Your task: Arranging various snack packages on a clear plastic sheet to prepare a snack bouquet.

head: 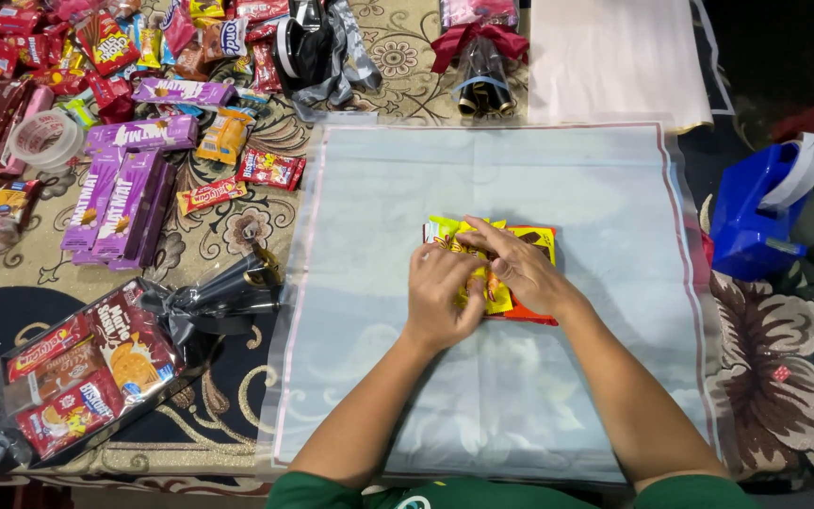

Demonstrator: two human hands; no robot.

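Both my hands rest on a small stack of snack packets [531, 238], yellow and orange, lying in the middle of a clear plastic sheet [398, 179] spread over a patterned cloth. My left hand [442, 292] presses down on the yellow packet [443, 229] with its fingers curled over it. From the right, my right hand [517, 267] lies across the packets, its fingertips pinching the top yellow one near my left hand's fingers.
Many snack packets and purple boxes [124, 198] are heaped at the upper left. A wrapped gift tray of snacks [87, 363] lies at the lower left. A blue tape dispenser [756, 212] stands at the right, ribbon-tied rolls [480, 57] at the top.
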